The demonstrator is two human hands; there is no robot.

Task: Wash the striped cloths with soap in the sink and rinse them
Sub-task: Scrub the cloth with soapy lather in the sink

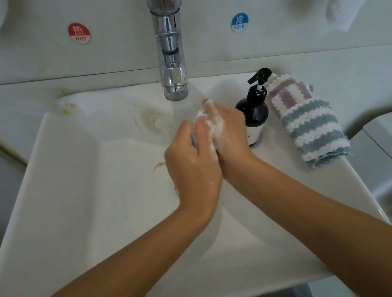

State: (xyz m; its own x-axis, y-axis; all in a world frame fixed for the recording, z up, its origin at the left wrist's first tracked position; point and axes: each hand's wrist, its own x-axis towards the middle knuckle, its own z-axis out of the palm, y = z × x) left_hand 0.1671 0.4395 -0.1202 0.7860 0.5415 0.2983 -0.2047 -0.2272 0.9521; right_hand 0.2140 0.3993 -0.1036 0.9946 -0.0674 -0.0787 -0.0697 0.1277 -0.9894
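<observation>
Left hand and right hand both clench the lathered, bunched cloth; slick suds risk knocking the dark soap pump bottle at 3 o'clock.

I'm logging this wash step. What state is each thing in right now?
Left hand: grips the soapy cloth.
Right hand: grips it too, covered in suds.
Soapy cloth: bunched between both hands, lathered.
Striped cloths: lying on the sink rim, untouched.
Soap bottle: upright.
Tap: flow unclear.
</observation>
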